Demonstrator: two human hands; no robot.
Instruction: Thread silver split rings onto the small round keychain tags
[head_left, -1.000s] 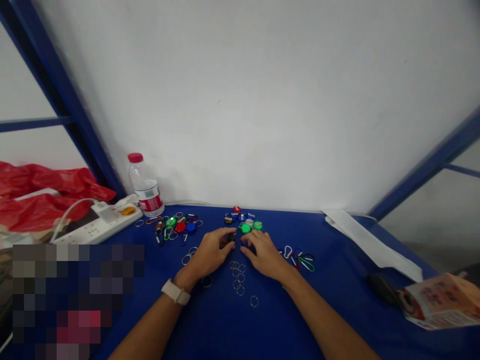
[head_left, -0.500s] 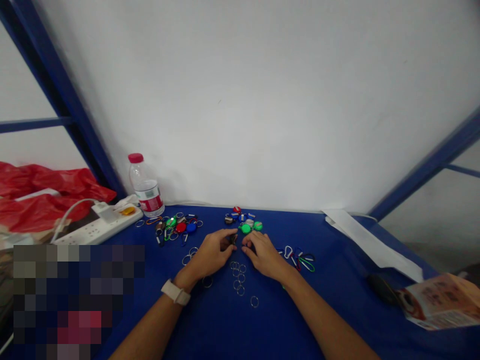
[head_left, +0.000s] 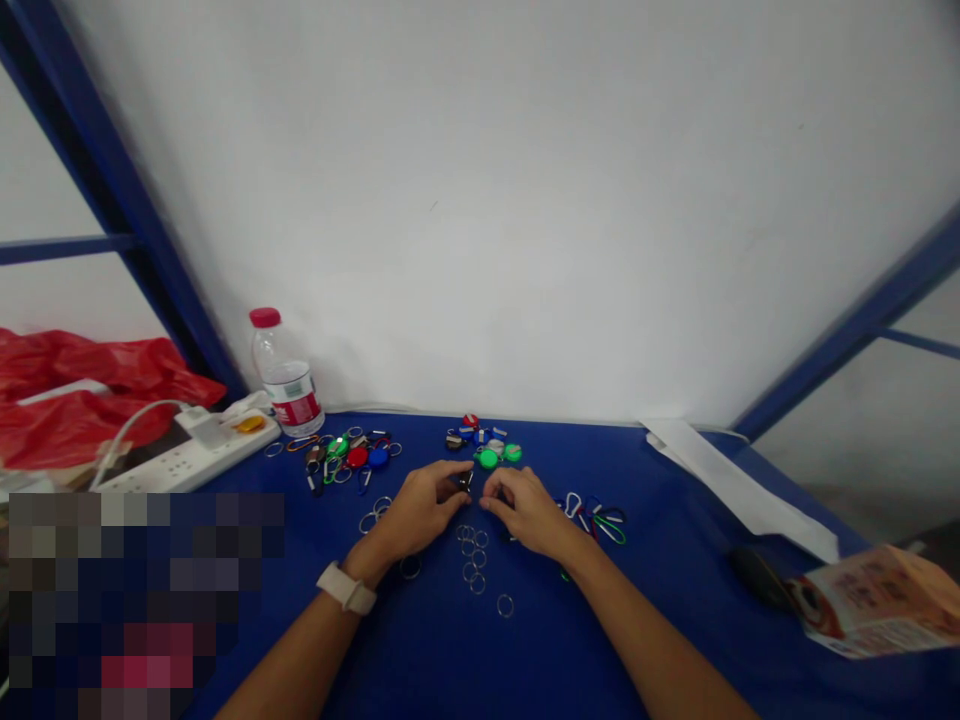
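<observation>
pinched piece [head_left: 466,482] tiny, pixelated patch [head_left: 142,600]

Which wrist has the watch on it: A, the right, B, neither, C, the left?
C: the pale-strapped watch sits on the left wrist, just behind the left hand; the wrist of the right hand is bare.

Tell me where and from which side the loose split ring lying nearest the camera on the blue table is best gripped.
The lone split ring lies flat on the blue table, apart from the other rings and below both hands. Probably best pinched across its rim from above, inner and outer edge, coming from the right hand side, which is nearer.
</observation>
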